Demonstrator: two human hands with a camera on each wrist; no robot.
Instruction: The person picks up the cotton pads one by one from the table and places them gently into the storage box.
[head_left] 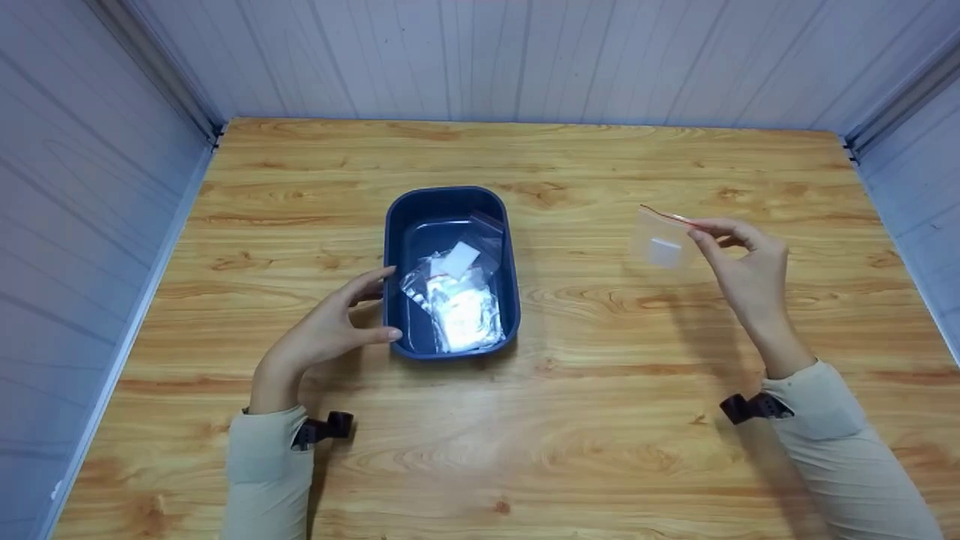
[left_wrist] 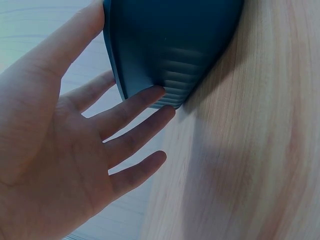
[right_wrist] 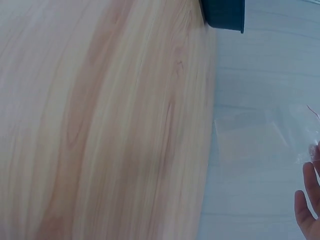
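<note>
My left hand [head_left: 322,326] rests against the left side of a dark blue plastic bin [head_left: 512,300], thumb and forefinger at its rim. In the left wrist view the fingers of that hand [left_wrist: 75,135] are spread and fairly straight beside the bin's outer wall [left_wrist: 150,50]. Several clear zip bags [head_left: 469,319] lie in the bin, one showing a white patch. Off to the right, above the table, my right hand [head_left: 754,274] pinches a clear zip bag [head_left: 641,244] by its red-edged top corner. A white rectangle shows on this bag, which hangs down.
The wood-grain table [head_left: 600,450] reaches to pale panel walls [head_left: 480,60] at the back and both sides. Each wrist carries a small black camera [head_left: 340,424] on a strap. The bin stands left of the table's middle.
</note>
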